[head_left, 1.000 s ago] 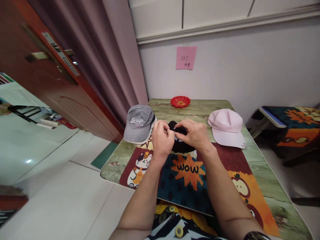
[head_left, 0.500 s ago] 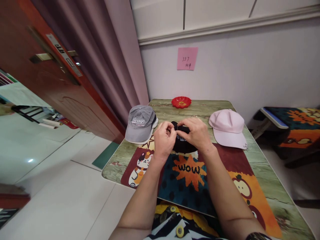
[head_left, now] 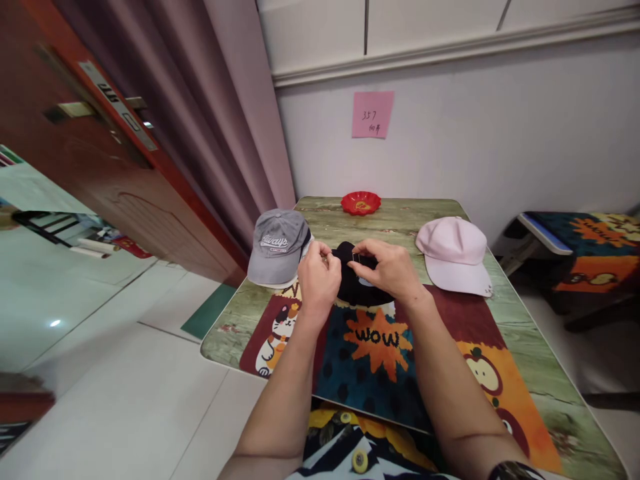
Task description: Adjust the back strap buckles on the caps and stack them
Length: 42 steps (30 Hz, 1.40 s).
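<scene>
Both my hands are over a black cap (head_left: 357,287) that lies on the table behind the WOW print. My left hand (head_left: 321,270) is closed in a pinch at the cap's left side; what its fingers hold is too small to make out. Thumb and forefinger of my right hand (head_left: 387,265) pinch a small, thin, pale object above the cap, too small to name. A grey cap (head_left: 277,247) with white lettering sits on the left, over other caps. On the right rests a pink cap (head_left: 455,257), its brim towards me.
A red scalloped dish (head_left: 361,203) stands at the back of the wood-patterned table (head_left: 230,327). A colourful mat (head_left: 370,360) covers its front part. Behind is a wall with a pink note (head_left: 373,115); a door (head_left: 165,200) and curtain are left, another table right.
My left hand has moved a little to the left, away from my right hand. The gap between them is wider and more of the black cap shows. The view has shifted slightly.
</scene>
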Tool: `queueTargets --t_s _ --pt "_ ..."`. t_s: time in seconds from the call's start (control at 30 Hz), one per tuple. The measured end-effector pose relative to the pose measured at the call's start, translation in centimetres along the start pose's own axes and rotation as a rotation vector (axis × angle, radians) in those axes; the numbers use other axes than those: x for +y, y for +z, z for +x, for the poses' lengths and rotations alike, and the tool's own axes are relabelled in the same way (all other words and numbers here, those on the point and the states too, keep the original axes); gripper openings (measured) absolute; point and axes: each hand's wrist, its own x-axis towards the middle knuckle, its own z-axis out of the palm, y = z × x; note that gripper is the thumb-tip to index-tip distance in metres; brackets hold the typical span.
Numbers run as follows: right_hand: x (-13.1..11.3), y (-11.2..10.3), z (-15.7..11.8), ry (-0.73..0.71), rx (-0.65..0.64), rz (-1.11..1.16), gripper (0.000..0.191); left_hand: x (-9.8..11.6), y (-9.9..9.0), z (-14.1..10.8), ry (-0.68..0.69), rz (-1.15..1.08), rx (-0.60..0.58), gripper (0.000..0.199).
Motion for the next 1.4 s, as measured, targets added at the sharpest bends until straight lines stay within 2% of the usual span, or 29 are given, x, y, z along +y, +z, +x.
queueTargets --t_s 0.3,0.43,0.5,0.6,0.7,0.8,0.9,1.0,1.23,1.4 --pt "-0.2 -0.5 -0.1 0.065 -0.012 -0.006 0.012 -0.7 0.0 0.0 -0.022 0.142 -0.026 0.014" --pt "-0.1 -0.5 0.0 0.081 -0.020 0.042 0.016 -1.5 -0.6 0.6 -0.003 0.006 -0.141 0.010" --pt "-0.1 -0.3 0.1 0.077 -0.034 0.070 0.017 -1.5 -0.8 0.8 0.045 -0.125 -0.180 0.020" --pt "-0.1 0.0 0.2 0.076 -0.049 0.182 0.016 -1.4 -0.9 1.0 0.129 -0.228 -0.329 0.022" --pt "0.1 -0.6 0.1 0.166 -0.068 0.342 0.025 -1.7 -0.8 0.9 0.127 -0.240 -0.437 0.019" --pt "0.7 -1.7 -0.1 0.268 -0.167 0.369 0.027 -2.1 -0.8 0.9 0.080 -0.279 -0.440 0.021" --pt "1.4 -2.5 -0.3 0.287 -0.311 0.315 0.031 -2.3 -1.1 0.9 0.050 -0.344 -0.483 0.022" --pt "1.9 -2.7 -0.5 0.298 -0.360 0.376 0.038 -2.4 -1.3 1.0 0.027 -0.388 -0.547 0.024" --pt "2.6 -2.8 -0.8 0.306 -0.342 0.379 0.043 -2.8 -0.8 1.0 -0.008 -0.380 -0.514 0.025" --pt "2.3 -2.6 -0.5 0.285 -0.317 0.300 0.042 -2.7 -0.4 1.1 0.061 -0.373 -0.501 0.028"
